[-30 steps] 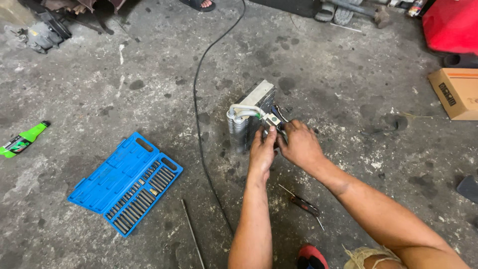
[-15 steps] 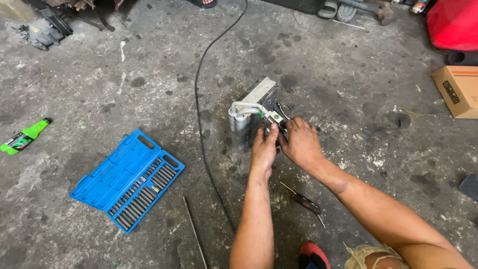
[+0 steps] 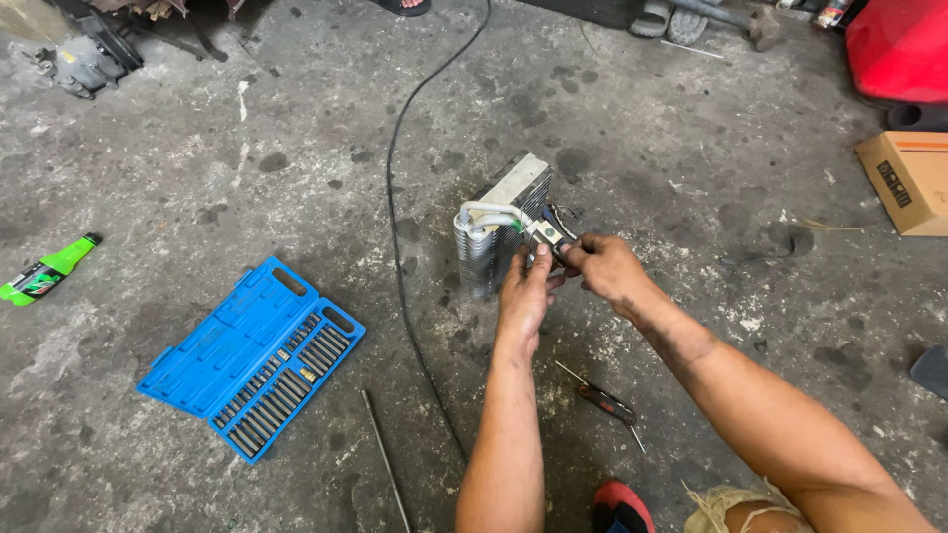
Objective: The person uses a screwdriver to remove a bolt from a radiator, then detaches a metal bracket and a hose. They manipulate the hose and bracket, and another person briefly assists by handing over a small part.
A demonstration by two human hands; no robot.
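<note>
**Both hands on the valve fitting of the finned coil**

Your left hand (image 3: pixel 526 294) and right hand (image 3: pixel 602 266) meet at the small metal valve block (image 3: pixel 545 235), fingers closed around it, just right of frame centre. The block sits on the bent aluminium pipes of the silver finned evaporator coil (image 3: pixel 499 225), which stands upright on the stained concrete floor (image 3: pixel 691 128). A black cable (image 3: pixel 400 237) runs past the coil's left side. A slim screwdriver (image 3: pixel 602 399) lies between your forearms. An open blue plastic bit-set case (image 3: pixel 252 353) is at lower left, a thin steel rod (image 3: pixel 385 456) beside it. A green bottle (image 3: pixel 44 276) is at the far left edge, a cardboard box (image 3: pixel 908 180) at upper right.
</note>
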